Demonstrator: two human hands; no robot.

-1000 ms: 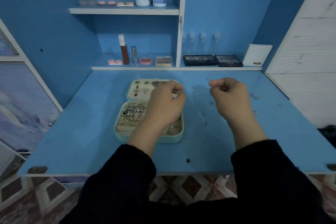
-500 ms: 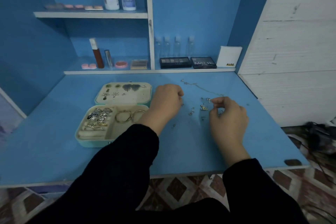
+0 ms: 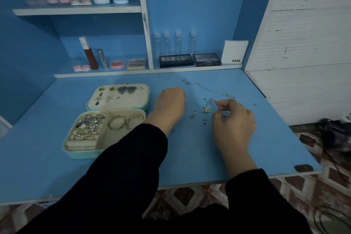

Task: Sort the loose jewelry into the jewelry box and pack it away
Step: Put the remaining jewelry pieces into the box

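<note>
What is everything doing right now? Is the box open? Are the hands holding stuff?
jewelry box: open, lid laid flat behind it
rings: packed inside the box
left hand: fingers curled, resting on the table
right hand: pinching a small silver piece
loose jewelry: scattered on the table
necklace: stretched out on the table
clear bottles: upright, capped

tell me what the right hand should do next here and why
Probably lift the small silver piece that the right hand seems to pinch and carry it left to the open jewelry box. Other loose pieces and a chain lie on the table, not yet sorted.
</note>
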